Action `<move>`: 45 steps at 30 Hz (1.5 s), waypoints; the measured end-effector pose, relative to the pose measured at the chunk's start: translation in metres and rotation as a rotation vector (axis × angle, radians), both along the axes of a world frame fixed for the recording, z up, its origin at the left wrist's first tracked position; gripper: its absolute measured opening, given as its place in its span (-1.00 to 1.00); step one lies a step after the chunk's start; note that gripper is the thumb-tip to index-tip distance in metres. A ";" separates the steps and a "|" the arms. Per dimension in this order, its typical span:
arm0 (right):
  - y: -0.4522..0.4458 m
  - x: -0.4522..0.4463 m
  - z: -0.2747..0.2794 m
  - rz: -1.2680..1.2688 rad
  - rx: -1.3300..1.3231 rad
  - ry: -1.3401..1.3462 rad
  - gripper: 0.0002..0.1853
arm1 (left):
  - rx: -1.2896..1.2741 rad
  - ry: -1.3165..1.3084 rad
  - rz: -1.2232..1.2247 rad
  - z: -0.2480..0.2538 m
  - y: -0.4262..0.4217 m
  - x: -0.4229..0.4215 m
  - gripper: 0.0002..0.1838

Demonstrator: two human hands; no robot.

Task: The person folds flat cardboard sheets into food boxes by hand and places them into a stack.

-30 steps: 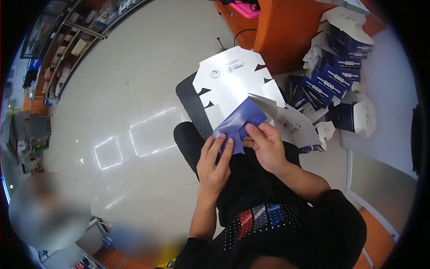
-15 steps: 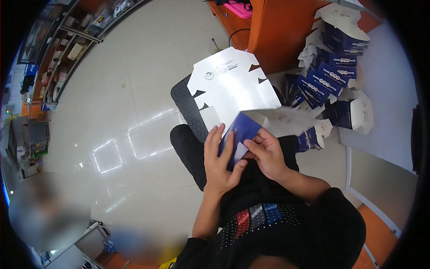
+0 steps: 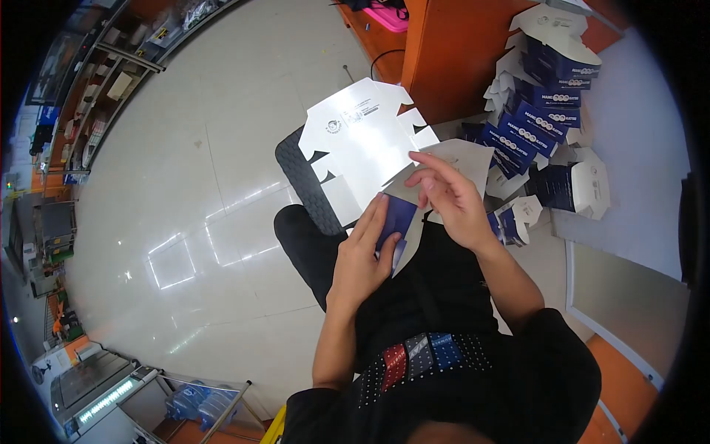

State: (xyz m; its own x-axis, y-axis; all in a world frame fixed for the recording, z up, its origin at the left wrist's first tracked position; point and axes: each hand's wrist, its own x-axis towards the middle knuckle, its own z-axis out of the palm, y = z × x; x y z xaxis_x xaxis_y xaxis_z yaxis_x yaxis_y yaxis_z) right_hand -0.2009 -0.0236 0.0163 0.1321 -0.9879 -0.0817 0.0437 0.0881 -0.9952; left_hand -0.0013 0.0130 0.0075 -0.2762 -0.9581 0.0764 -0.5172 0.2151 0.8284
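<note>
A partly folded carton (image 3: 398, 219), blue outside and pale inside, rests over my lap. My left hand (image 3: 361, 255) grips it along its blue left side, with the thumb on the blue face and the fingers straight along the edge. Just above the carton is my right hand (image 3: 452, 198), index finger stretched out and the other fingers loosely bent apart. Its fingertips are over the pale inner side; whether they touch it I cannot tell. Beyond both hands lies a flat, unfolded carton blank (image 3: 362, 140), white side up with small black print, on a dark textured seat (image 3: 307, 181).
Folded blue cartons (image 3: 532, 133) are heaped at the right by an orange wooden cabinet (image 3: 451, 59). Shelves (image 3: 100, 111) with goods run along the far left. Shiny tiled floor (image 3: 200, 170) stretches between. A metal rack (image 3: 207, 399) with blue plastic-wrapped items stands lower left.
My right hand has left the carton's blue edge and moved up and away, its fingers opening. The carton has turned and its pale inner side shows more. My left hand still holds it.
</note>
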 end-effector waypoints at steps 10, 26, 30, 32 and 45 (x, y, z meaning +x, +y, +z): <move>0.011 -0.012 -0.006 0.201 0.055 0.218 -0.87 | -0.090 0.036 0.091 -0.011 0.008 0.006 -0.41; 0.060 0.025 0.016 0.088 -0.124 0.384 -0.92 | -0.286 -0.051 0.214 0.005 0.026 -0.011 -0.44; 0.054 0.015 0.016 0.013 -0.271 0.270 -0.86 | -0.174 0.093 0.271 0.003 0.028 -0.014 -0.55; 0.059 0.012 0.005 -0.046 -0.276 0.192 -0.80 | -0.159 0.119 0.235 0.006 0.028 -0.015 -0.58; 0.076 -0.044 -0.010 -0.485 -0.002 0.088 -0.84 | 0.090 0.264 0.098 -0.016 0.014 -0.029 -0.56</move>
